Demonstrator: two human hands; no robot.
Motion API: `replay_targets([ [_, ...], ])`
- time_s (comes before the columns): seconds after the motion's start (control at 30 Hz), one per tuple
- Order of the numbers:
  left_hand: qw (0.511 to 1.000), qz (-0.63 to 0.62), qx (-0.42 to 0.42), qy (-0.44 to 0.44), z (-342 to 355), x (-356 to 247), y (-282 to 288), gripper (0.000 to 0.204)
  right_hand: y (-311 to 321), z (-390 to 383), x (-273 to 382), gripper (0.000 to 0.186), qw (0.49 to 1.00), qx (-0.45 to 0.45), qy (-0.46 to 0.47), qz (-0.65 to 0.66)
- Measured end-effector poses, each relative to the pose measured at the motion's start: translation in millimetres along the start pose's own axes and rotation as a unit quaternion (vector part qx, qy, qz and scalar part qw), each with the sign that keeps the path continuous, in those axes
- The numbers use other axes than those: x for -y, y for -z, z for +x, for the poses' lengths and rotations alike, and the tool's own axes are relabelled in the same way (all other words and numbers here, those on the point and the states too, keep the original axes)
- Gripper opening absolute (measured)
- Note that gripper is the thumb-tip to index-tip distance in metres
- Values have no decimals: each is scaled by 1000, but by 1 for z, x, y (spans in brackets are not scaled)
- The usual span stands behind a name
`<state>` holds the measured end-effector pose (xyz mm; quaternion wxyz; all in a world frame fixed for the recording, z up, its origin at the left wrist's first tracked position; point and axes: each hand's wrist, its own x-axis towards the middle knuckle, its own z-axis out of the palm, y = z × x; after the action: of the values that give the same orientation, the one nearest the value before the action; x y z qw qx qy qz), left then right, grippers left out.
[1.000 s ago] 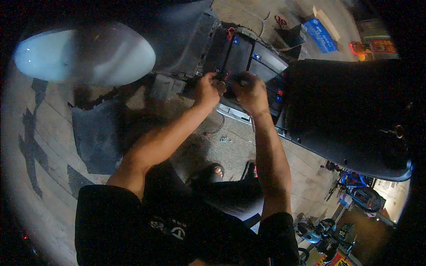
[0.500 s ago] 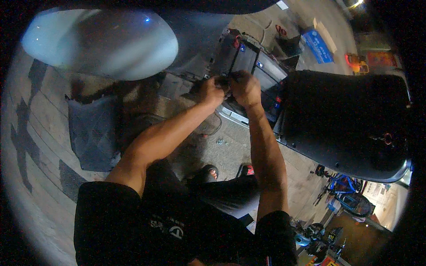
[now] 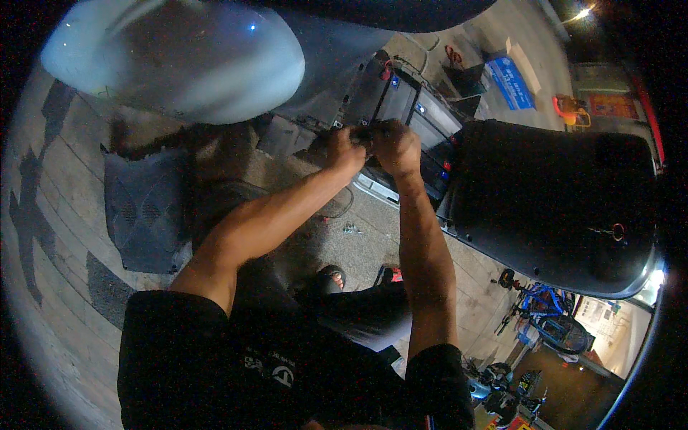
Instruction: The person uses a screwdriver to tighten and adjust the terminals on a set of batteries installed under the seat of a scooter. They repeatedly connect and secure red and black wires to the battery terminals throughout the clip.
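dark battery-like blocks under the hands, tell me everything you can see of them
The dark grey, flat-topped, battery-like blocks look like hard plastic and lie side by side, beside the large black seat-like panel. Small blue fittings show near their far ends, and a small red fitting nearer the panel. A pale rim borders their near side. The bare left hand and bare right hand hide part of them; whether either touches them is too dark to tell.

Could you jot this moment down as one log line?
left hand: curled, contents unclear | right hand: curled beside it, contents unclear | near: dark blocks, large black panel | beyond: blue box
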<state>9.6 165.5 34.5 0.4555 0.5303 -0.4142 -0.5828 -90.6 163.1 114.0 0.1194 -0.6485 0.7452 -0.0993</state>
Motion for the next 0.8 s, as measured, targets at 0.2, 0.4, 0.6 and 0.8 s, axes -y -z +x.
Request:
replay_targets([
  [0.2,999,34,-9,-37,14,44,-8,25,8,9,3,29,998,38,3,-47],
  [0.4,998,-64,14,-5,25,66,-15,24,11,20,-6,24,992,62,-11,110],
  [0.6,989,-129,58,37,27,71,-17,20,18,57,-27,22,966,194,166,-39],
  [0.8,958,-231,62,159,5,12,-6,22,26,66,-11,21,963,250,95,3],
])
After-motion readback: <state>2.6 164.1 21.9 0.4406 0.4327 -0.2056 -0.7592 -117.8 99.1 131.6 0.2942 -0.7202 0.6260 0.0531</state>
